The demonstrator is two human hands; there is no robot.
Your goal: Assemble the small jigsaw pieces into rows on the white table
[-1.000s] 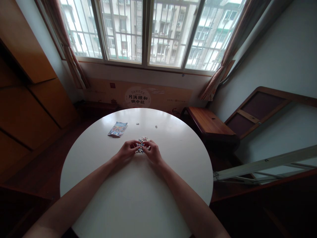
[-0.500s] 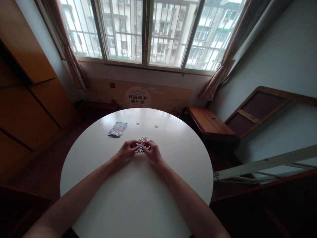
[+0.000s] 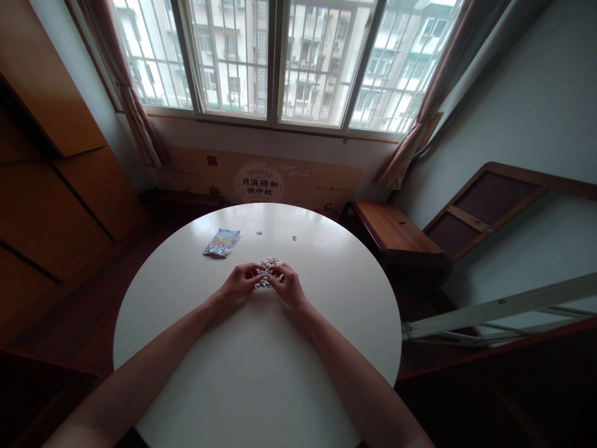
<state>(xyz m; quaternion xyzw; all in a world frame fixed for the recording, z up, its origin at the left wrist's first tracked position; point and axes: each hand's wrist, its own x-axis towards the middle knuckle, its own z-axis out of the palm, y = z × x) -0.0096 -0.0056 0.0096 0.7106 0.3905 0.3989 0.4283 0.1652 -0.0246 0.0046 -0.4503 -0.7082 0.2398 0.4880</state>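
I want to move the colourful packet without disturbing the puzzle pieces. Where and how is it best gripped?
Probably pinch the colourful packet at its near left corner, coming from the left. It lies almost flat, but its near edge seems to bow up slightly, which should give some purchase; the puzzle pile and two loose pieces lie to its right.

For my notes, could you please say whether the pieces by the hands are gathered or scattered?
Gathered: the pieces form one dense cluster by the left hand and right hand.
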